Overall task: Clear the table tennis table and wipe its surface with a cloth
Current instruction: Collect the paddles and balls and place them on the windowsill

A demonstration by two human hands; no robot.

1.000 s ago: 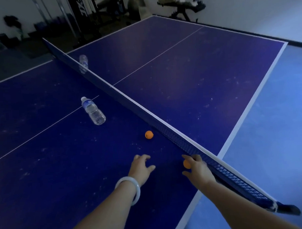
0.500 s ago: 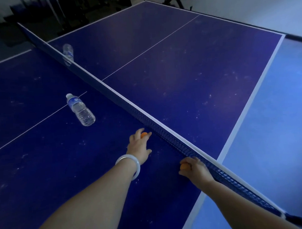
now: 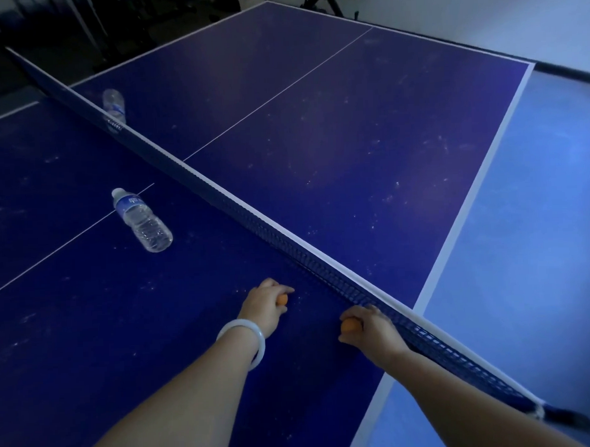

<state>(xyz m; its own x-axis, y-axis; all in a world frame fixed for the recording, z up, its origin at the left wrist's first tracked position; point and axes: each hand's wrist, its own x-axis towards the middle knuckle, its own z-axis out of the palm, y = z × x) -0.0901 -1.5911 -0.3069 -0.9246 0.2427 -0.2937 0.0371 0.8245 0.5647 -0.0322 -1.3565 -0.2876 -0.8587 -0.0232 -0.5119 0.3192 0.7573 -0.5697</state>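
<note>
Fingers of the left hand point(image 3: 263, 306) and the right hand point(image 3: 371, 327) each curl round an orange ball point(image 3: 282, 300) at lower centre beside the net point(image 3: 270, 231), while two bottles point(image 3: 143, 220) at left remain on the dusty tabletop point(image 3: 368, 147), unwiped.

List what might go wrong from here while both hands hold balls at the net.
1. Each small orange ball, one in the left hand and one in the right hand, could slip and roll off the blue table.
2. With both hands full, the clear plastic bottle lying on its side and the upright clear bottle behind the net stay uncleared.
</note>
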